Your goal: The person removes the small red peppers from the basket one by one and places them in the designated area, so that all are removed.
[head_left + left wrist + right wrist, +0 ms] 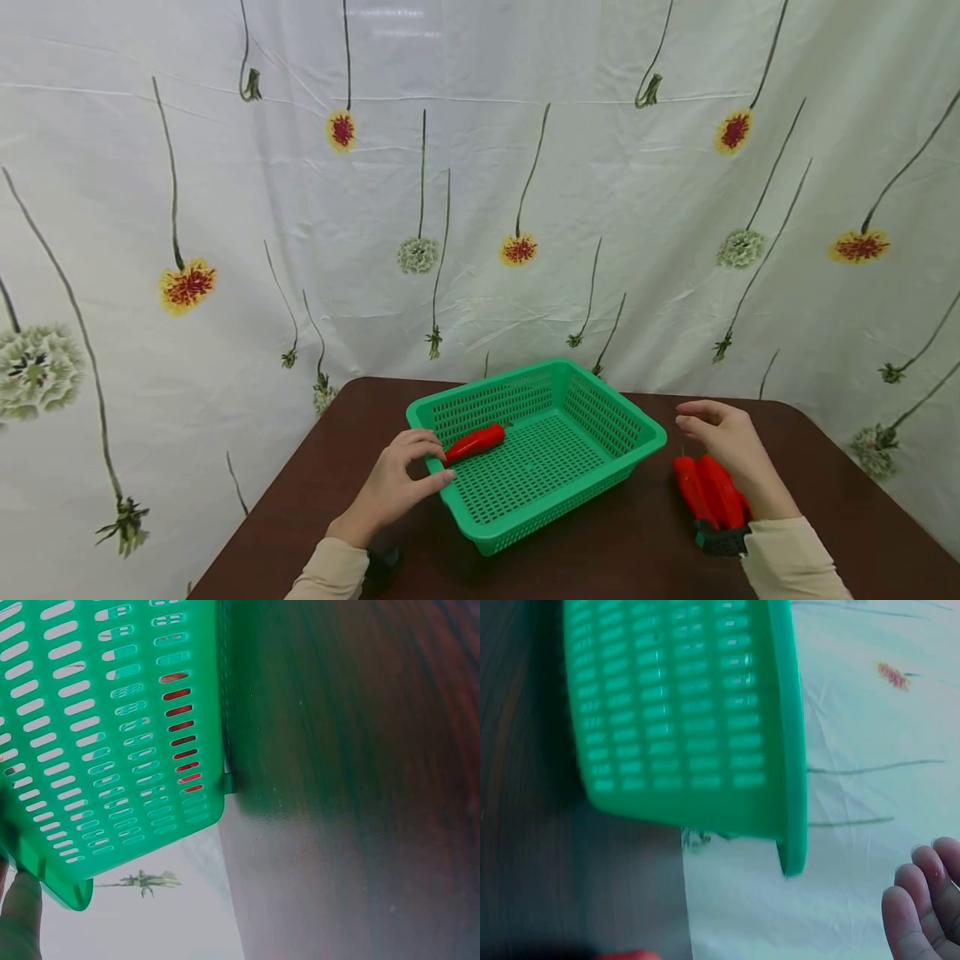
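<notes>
A green plastic basket [525,517] with slotted walls stands on the table, a red chili pepper [476,443] lying inside along its left side. My left hand [397,475] grips the basket's left rim, its fingers near the pepper's narrow end. In the left wrist view the thumb [22,911] lies against the rim. My right hand [723,437] is raised to the right of the basket, apart from it, fingers loosely bent and holding nothing. Below that hand several red chili peppers [708,492] lie together, partly hidden by the forearm and the wrist camera.
The dark brown table [600,550] has rounded far corners. Directly behind it hangs a white curtain [480,192] printed with flowers. A dark wrist camera [382,567] sits under the left wrist. Red shows through the basket's slots in the left wrist view.
</notes>
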`<state>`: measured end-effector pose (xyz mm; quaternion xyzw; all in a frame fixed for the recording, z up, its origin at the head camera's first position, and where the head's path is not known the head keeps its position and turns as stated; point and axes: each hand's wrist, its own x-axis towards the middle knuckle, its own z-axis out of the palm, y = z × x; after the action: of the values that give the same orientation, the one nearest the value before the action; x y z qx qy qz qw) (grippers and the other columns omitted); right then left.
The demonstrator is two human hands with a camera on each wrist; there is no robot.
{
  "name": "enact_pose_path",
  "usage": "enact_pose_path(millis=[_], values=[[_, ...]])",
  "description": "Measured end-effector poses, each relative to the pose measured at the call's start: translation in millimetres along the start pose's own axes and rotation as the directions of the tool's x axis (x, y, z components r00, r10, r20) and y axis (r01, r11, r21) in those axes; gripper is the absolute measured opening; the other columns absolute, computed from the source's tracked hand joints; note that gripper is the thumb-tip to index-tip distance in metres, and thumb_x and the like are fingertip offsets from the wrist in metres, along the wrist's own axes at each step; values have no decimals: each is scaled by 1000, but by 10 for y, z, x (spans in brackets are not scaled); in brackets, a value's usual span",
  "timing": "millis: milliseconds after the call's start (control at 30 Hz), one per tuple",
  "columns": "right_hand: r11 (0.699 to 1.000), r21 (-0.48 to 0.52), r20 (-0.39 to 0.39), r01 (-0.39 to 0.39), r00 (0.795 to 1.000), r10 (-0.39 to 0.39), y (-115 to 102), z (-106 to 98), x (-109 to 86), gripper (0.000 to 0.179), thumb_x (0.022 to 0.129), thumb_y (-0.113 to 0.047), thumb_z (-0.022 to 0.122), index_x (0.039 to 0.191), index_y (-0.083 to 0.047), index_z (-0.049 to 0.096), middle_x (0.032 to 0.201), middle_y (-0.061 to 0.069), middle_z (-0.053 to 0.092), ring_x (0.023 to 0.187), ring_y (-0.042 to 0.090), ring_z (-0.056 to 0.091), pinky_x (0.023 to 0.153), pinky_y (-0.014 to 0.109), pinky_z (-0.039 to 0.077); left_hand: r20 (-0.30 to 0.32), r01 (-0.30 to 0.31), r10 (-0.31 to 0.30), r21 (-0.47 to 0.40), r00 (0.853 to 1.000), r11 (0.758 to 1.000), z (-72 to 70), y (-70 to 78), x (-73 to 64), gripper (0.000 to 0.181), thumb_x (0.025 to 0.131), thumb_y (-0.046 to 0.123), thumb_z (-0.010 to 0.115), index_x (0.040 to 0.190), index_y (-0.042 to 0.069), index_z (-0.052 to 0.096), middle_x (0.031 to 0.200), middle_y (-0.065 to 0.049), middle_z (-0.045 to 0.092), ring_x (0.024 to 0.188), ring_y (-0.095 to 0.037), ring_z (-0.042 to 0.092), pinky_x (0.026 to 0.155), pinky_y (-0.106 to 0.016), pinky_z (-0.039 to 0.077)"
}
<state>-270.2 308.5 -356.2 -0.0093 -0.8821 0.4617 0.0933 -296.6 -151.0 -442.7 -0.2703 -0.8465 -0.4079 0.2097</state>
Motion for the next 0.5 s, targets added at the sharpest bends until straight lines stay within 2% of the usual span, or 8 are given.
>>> enact_pose_path(millis=[100, 267, 500], values=[[999, 29, 21, 15, 1000, -16, -77, 46, -3, 46, 103, -28, 56, 136, 4, 55, 131, 22, 62, 106, 22, 68, 95, 44, 55, -1, -11, 11, 0, 1000, 1000, 5, 0, 3, 14, 85, 25, 81, 95, 25, 71, 119, 2, 65, 119, -24, 57, 97, -53, 53], [996, 70, 80, 60, 995, -66, -221, 121, 44, 47, 103, -27, 57, 136, 5, 55, 131, 20, 63, 105, 16, 68, 97, 40, 55, -3, -29, 29, 1, 1000, 1000, 9, -2, 3, 14, 84, 24, 81, 95, 26, 71, 119, 2, 65, 119, -24, 57, 97, -53, 53], [979, 162, 171, 120, 974, -148, -423, 225, 138, 47, 102, -23, 59, 137, 7, 53, 129, 18, 64, 99, 6, 66, 97, 37, 56, -1, -35, 35, 5, 999, 999, -1, -12, -1, 13, 85, 24, 81, 93, 27, 71, 118, 2, 65, 119, -24, 57, 97, -54, 52]])
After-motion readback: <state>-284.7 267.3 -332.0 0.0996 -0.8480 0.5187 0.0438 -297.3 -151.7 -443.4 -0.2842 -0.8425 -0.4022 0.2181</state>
